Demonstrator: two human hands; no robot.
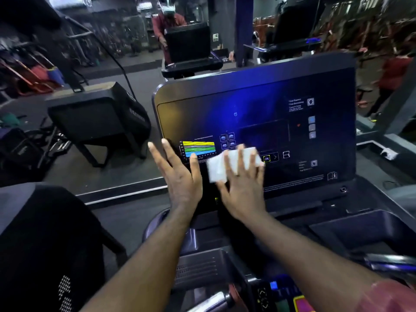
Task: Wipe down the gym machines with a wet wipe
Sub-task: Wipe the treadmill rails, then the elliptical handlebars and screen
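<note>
The console [258,104] of a cardio machine is being wiped. The wet wipe [219,167] is pressed flat against its lower panel under the right grip [242,188], whose fingers are spread straight, so the wipe is pinned, not clasped. The left grip [182,176] is held open near the panel's left edge, with nothing in it. A sweep up and across the rest of the screen is judged to be called for next. "OK" [266,158] can be read in a yellow box — the smaller lettering is too blurred.
</note>
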